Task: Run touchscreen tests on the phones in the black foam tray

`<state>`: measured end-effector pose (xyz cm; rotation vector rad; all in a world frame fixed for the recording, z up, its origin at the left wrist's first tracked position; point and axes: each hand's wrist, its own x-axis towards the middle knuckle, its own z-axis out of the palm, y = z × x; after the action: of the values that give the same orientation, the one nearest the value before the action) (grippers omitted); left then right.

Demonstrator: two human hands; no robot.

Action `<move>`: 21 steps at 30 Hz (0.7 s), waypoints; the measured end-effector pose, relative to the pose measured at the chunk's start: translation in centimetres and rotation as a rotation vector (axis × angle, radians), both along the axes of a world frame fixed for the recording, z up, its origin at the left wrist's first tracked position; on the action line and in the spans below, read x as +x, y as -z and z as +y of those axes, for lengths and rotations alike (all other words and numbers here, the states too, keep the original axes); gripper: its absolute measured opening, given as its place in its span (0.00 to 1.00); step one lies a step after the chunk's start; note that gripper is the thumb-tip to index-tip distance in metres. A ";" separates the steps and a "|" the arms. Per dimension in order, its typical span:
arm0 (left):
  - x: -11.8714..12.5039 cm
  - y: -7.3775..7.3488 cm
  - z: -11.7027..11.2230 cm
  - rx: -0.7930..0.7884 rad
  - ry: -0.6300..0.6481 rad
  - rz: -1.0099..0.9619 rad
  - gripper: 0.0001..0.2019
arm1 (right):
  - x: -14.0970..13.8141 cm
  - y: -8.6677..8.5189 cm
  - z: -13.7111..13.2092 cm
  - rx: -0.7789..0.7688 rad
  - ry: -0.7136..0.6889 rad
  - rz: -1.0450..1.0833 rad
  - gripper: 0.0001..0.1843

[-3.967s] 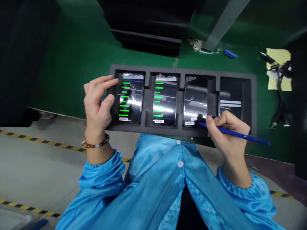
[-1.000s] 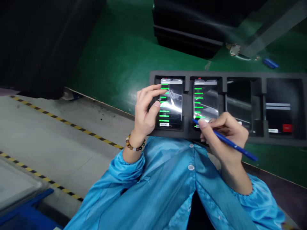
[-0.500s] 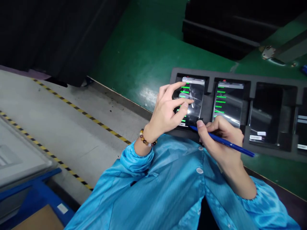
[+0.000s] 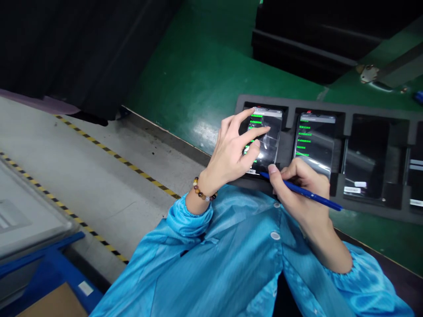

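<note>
My left hand [image 4: 231,147] is spread over the leftmost phone [image 4: 272,141], its index finger stretched across the screen. Lines of green text show on that screen. My right hand [image 4: 302,187] grips a blue pen [image 4: 310,194], whose tip points at the lower edge of the same phone. Another lit phone [image 4: 315,136] with similar green lines lies just to the right. Farther right is a dark phone [image 4: 366,154] with white labels near its lower end. The phones sit in separate recesses of a dark grey foam tray [image 4: 264,100].
The tray lies on a green tabletop [image 4: 194,79]. Behind it stands a black box-like stack [image 4: 304,44], with a metal bracket [image 4: 368,72] at the right. A dark curtain [image 4: 66,48] hangs at upper left. A blue cart frame [image 4: 49,264] stands at lower left beside taped floor lines.
My left index finger has moved slightly up the screen, and the green lines there have shifted. My right hand with the pen has moved a little to the left.
</note>
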<state>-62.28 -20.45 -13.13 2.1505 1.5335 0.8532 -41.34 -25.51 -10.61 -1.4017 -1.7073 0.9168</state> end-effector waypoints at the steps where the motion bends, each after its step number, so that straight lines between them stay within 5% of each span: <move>1: 0.0 0.0 0.0 0.003 0.000 -0.005 0.24 | 0.0 0.0 0.0 0.003 -0.001 -0.004 0.23; 21: -0.1 0.1 0.0 0.015 -0.002 -0.014 0.24 | -0.1 0.0 0.2 0.044 -0.032 -0.060 0.23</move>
<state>-62.35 -20.43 -13.19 2.1491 1.5274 0.8823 -41.45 -25.29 -10.58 -1.3893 -1.7888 0.8565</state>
